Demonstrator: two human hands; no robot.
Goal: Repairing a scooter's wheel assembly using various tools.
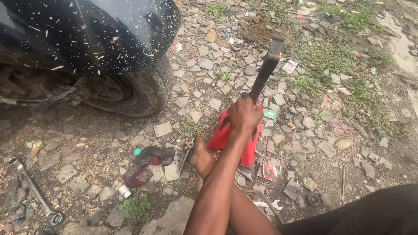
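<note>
Two spanners lie on the stony ground, and the larger one, a long ring spanner (34, 190), sits at the far left edge, near a small metal ring (16, 212). Above it hangs the dark, speckled car body (87, 30), with a worn tyre (143, 89) resting on the broken stones. Further right, a dark red rag (146, 163) is crumpled on the ground, a small metal socket (124, 190) just beside its lower end and a tiny teal cap (137, 151) near its top.

Next comes the right hand (199, 157), crossed under the other arm and closed around a short metal tool (187, 153) whose end points up and away from the rag. Just beside it stands a red jack (250, 146) on the stones. The left hand (244, 115) is clamped tightly on the black handle (266, 69) that rises at a slant from the jack toward the upper right. Below the forearms a small open-ended spanner (269, 203) lies flat. Right of the jack are scraps of litter, among them a green wrapper (269, 114) and a red and white wrapper (269, 171). Patchy grass (357, 100) spreads to the right, and a dark trouser leg (374, 211) fills the lower right corner.
</note>
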